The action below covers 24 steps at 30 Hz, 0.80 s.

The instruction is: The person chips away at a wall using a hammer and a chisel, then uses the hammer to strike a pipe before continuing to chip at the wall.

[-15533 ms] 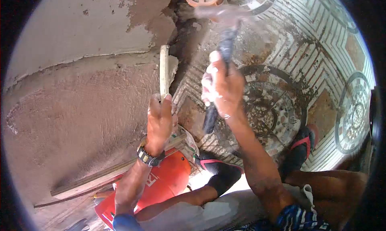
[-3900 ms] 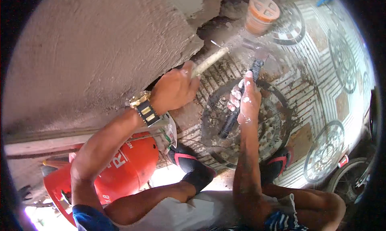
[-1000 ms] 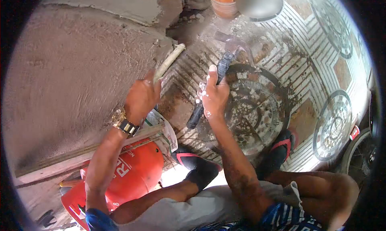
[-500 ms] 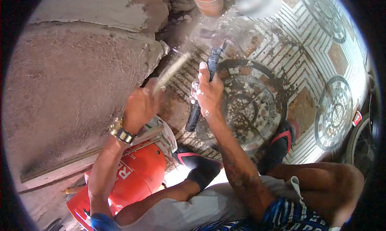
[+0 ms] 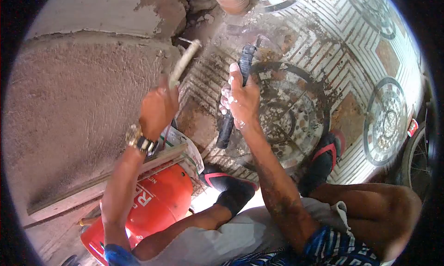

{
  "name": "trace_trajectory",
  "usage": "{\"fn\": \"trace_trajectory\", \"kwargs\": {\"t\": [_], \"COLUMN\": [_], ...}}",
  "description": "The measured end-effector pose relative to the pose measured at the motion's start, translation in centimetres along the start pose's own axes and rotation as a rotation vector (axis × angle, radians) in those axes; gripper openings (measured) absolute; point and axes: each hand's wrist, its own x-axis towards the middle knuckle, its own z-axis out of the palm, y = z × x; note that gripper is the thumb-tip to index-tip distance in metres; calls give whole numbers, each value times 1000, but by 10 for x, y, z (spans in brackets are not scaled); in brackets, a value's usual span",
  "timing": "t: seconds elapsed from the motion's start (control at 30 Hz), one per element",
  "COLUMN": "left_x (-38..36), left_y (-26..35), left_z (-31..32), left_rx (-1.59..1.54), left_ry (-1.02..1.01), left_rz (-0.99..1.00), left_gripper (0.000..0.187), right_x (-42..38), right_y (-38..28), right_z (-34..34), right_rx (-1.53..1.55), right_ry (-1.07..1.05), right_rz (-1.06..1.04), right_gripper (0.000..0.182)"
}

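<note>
My left hand [image 5: 158,106], with a watch at its wrist, is closed round a pale stick-like handle [image 5: 186,60]. A thin metal piece juts sideways from the handle's far end, beside the broken edge of the plastered slab. My right hand [image 5: 243,97], spotted with white paste, grips a hammer-like tool by its black wrapped handle [image 5: 246,57], thumb along the top. That tool slants over the patterned tile floor [image 5: 282,115]; its head is blurred against the dusty tiles, so its exact shape cannot be made out.
A rough plastered slab [image 5: 92,90] fills the left side. Below it lie a wooden plank [image 5: 111,182] and a red container [image 5: 162,196] with white lettering. An orange-brown bucket [image 5: 231,1] stands at the top. A wheel [image 5: 414,155] and a red cup [image 5: 412,127] are at far right.
The pale handle has swung more upright and lifted slightly, with my left hand shifted a little left. My right hand keeps its grip almost in place. The view has shifted slightly.
</note>
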Motion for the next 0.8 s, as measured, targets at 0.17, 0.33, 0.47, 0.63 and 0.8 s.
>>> {"fn": "trace_trajectory", "kwargs": {"t": [0.17, 0.33, 0.47, 0.63, 0.8], "left_x": [28, 10, 51, 91, 108], "left_y": [-30, 12, 15, 31, 34], "left_z": [10, -19, 5, 35, 42], "left_rx": [-377, -320, -246, -98, -84], "left_ry": [-311, -256, 144, -5, -60], "left_rz": [770, 131, 247, 166, 116], "left_gripper": [30, 36, 33, 34, 26], "right_x": [1, 3, 0, -4, -6], "right_y": [-1, -11, -19, -24, -33], "right_z": [-2, -7, -9, -3, -2], "right_rx": [-13, 29, 43, 45, 43], "right_ry": [7, 21, 12, 15, -12], "right_rz": [25, 4, -11, -21, -29], "right_gripper": [34, 34, 34, 34, 33]}}
